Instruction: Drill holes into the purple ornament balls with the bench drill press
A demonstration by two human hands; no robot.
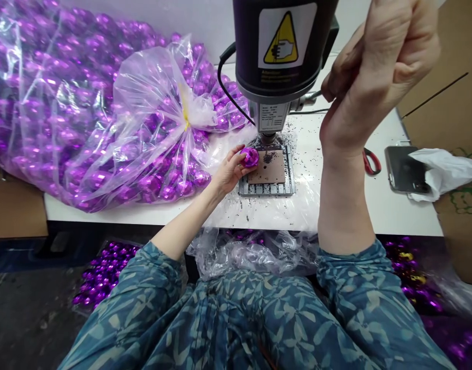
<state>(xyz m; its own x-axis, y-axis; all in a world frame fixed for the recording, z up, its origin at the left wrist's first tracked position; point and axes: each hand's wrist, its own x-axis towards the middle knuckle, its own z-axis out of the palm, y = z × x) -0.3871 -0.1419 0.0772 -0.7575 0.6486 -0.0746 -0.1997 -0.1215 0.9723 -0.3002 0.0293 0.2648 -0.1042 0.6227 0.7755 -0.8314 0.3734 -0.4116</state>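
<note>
A shiny purple ball (250, 157) is held in the fingers of my left hand (231, 169), at the left edge of a tan board (276, 174). The board lies on a slotted metal base (290, 177) strewn with dark shavings. Above it stands a black drill press (284, 85) with a yellow hand-warning label. My right hand (378, 77) is raised to the right of the machine, fingers curled at its metal lever (309, 99); what lies inside the fingers is mostly hidden.
A big clear bag of purple balls (85, 113) covers the table's left side. To the right are red-handled scissors (372, 162), a dark phone (403, 168), crumpled white paper (448, 169) and a cardboard box (448, 67). More purple balls (108, 272) lie below the table.
</note>
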